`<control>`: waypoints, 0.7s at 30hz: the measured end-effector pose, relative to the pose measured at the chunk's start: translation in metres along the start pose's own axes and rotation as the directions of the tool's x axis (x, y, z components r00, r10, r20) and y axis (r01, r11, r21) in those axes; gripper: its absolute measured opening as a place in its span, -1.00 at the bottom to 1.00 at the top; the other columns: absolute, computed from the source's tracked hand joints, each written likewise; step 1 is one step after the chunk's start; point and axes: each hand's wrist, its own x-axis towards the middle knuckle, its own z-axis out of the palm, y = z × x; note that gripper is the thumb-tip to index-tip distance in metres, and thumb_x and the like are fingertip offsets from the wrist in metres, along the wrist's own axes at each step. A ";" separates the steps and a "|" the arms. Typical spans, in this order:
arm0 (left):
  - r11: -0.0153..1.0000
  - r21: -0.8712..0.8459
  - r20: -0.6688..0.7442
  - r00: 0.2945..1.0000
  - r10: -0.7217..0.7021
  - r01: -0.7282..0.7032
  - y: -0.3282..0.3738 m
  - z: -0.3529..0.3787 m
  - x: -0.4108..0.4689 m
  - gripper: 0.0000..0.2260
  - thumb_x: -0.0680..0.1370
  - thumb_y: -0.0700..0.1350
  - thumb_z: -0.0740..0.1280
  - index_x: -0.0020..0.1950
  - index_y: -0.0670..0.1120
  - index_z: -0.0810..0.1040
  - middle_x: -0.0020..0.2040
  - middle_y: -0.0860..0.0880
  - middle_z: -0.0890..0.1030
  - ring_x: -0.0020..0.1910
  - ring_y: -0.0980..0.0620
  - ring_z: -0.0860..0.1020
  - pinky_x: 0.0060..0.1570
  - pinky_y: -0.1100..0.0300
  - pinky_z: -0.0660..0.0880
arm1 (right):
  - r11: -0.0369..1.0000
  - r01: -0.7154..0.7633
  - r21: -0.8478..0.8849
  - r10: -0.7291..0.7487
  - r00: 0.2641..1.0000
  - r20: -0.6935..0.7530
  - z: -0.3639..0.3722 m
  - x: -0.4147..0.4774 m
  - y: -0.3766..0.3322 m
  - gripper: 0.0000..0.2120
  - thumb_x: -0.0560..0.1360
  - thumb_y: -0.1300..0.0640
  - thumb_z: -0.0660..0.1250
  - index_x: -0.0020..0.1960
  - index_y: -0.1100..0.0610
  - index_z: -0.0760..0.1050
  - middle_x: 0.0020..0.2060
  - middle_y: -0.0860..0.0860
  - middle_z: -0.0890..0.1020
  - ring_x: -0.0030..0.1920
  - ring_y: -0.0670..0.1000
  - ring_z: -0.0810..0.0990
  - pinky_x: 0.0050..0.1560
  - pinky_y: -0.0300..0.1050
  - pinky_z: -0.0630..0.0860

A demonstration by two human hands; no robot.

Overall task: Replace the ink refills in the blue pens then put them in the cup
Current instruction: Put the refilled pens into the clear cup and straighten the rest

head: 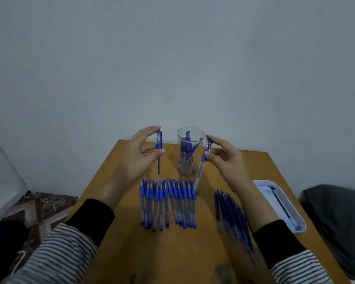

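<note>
The left hand pinches one upright blue pen above the row of about twelve clear-barrelled pens. The clear cup holds several. The right hand pinches one tilted pen. The loose refills are too blurred to count.

Wooden table, grey wall.

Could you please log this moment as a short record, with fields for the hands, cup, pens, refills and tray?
left hand: pinches a pen upright, left of the cup
right hand: pinches a second pen, tilted, right of the cup
cup: clear, upright, pens inside
row of pens: lying side by side on the table
refills: lying right of the row
tray: white, at the table's right edge, single refill inside
</note>
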 end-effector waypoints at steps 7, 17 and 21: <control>0.993 -0.038 -0.104 0.988 0.112 -0.116 0.032 0.032 0.045 -0.49 0.54 -0.28 0.45 0.41 0.13 0.48 0.28 0.15 0.54 0.15 0.15 0.64 0.15 0.30 0.56 | 0.995 0.082 0.051 -0.077 0.992 -0.103 -0.002 0.024 -0.021 -0.51 0.51 0.27 0.43 0.34 -0.10 0.48 0.24 -0.08 0.58 -0.03 -0.02 0.62 0.12 -0.15 0.60; 0.927 -0.009 -0.278 0.892 0.357 -0.374 0.043 0.068 0.086 -0.63 0.57 -0.30 0.42 0.16 0.16 0.50 0.08 0.24 0.59 0.04 0.09 0.68 0.13 0.27 0.57 | 0.981 0.165 0.101 -0.102 0.885 -0.455 -0.005 0.056 -0.018 -0.58 0.50 0.25 0.45 0.31 0.00 0.50 0.16 -0.14 0.59 0.04 0.02 0.65 0.05 -0.19 0.61; 0.951 0.075 -0.213 0.927 0.308 -0.298 0.016 0.076 0.082 -0.68 0.57 -0.27 0.42 0.11 0.15 0.52 0.07 0.19 0.61 0.04 0.24 0.65 0.13 0.32 0.56 | 0.975 0.194 0.108 -0.107 0.835 -0.540 -0.002 0.059 -0.017 -0.59 0.49 0.25 0.46 0.28 -0.04 0.50 0.12 -0.19 0.59 0.03 -0.05 0.64 0.01 -0.23 0.59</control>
